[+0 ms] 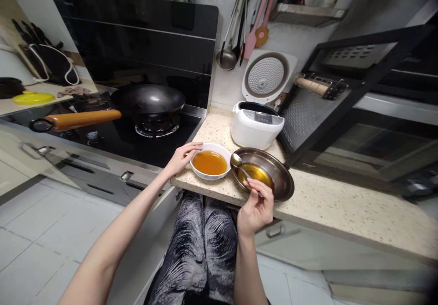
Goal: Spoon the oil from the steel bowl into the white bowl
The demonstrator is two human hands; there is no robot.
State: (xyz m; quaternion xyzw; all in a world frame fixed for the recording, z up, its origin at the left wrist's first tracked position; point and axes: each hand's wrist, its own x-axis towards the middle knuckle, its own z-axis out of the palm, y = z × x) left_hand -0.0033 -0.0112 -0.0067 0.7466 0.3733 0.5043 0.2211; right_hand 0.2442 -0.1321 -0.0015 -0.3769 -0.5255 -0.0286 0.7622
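A white bowl point(227, 152) of amber-brown liquid sits on the speckled counter. My left hand point(181, 158) rests against its left rim, fingers stretched out and together rather than wrapped round it. Just to the right stands a metal basin point(285, 181) with a pool of yellow oil-like liquid point(256, 173) at its bottom left. Over this basin my right hand point(256, 207) pinches the handle of a metal spoon point(237, 160). The spoon's head points up and left, close to the basin's rim and above the liquid. Whether the spoon carries any liquid cannot be made out.
Behind the basin stands a white rice cooker point(256, 129) with its lid raised. A black wok point(150, 98) with a wooden handle point(87, 119) sits on the stove at left. An oven point(376, 136) lines the right side; utensils point(227, 58) hang above.
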